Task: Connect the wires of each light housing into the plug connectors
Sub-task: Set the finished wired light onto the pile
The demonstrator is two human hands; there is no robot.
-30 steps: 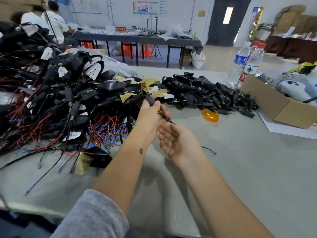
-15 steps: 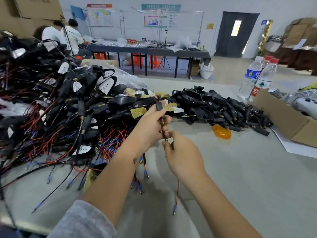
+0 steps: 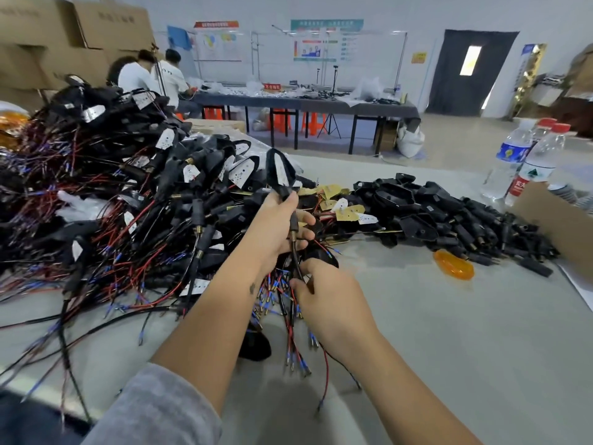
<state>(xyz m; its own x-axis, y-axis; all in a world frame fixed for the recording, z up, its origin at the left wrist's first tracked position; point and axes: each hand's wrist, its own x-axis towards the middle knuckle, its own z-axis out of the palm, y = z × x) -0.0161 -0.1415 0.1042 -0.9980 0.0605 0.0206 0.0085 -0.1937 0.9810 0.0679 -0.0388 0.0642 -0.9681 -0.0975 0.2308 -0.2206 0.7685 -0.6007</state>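
The left hand [image 3: 276, 229] was curled round the stem of one light housing [image 3: 280, 173], holding it upright so its black, pointed head stood just above the fingers, in front of the big tangled heap of housings [image 3: 128, 194] that filled the table [image 3: 449, 348] to the left. The housing's black lead [image 3: 296, 258] ran down from that fist into the right hand [image 3: 330, 303], whose thumb and fingers pinched it just below the left hand; what exactly lay between the fingertips was hidden by the hand itself. Beneath both hands a bunch of loose red and black wires [image 3: 296, 354] with blue-sleeved metal tips dangled toward the table, apparently unjoined. To the right of the held housing lay a smaller pile of black plug connectors [image 3: 449, 216], with one orange lens [image 3: 454, 264] just beyond its near edge. Judging by the size of the heap and the many bare wire ends spilling from it, most of the job seemed left to do; no finished, plugged unit could be picked out with certainty, and this housing's wires looked not yet seated in a connector.
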